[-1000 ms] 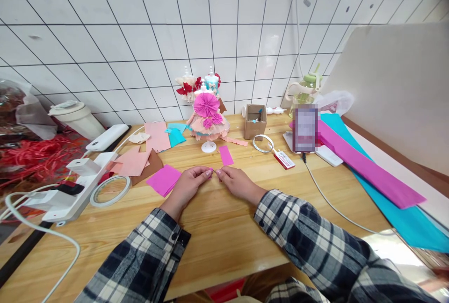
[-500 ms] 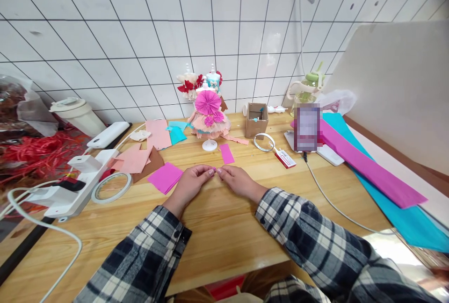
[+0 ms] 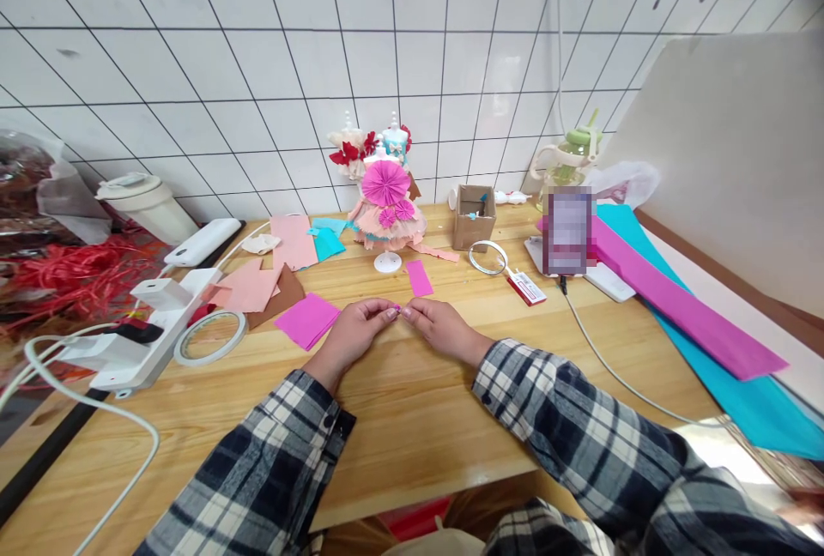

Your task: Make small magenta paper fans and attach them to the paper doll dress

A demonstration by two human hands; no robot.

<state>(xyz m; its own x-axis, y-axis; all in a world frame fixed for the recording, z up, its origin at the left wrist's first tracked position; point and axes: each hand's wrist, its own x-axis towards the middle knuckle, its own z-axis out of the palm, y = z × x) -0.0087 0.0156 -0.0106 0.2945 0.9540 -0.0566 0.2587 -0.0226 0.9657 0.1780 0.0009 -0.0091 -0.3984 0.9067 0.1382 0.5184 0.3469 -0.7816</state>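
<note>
My left hand (image 3: 361, 326) and my right hand (image 3: 439, 326) meet fingertip to fingertip low over the wooden table (image 3: 412, 427). Both are closed in a pinch on a tiny piece of magenta paper (image 3: 397, 309), mostly covered by the fingers. Just beyond them lies a flat magenta paper strip (image 3: 420, 278). Left of my left hand is a small stack of magenta paper (image 3: 307, 320). Behind the strip stands a miniature dress form (image 3: 386, 226) in a pink paper dress with magenta pleated rosettes.
A roll of tape (image 3: 209, 338) and a white power strip (image 3: 160, 329) lie at left beside pink paper scraps (image 3: 248, 286). A small cardboard box (image 3: 475, 226), a tag on a ring (image 3: 526, 288) and a blurred phone (image 3: 566, 232) are to the right. Long magenta paper (image 3: 688, 303) covers the right edge.
The view has shifted slightly, so everything sits a little further right. Both hands keep pinching the magenta paper, which now shows less between the fingertips.
</note>
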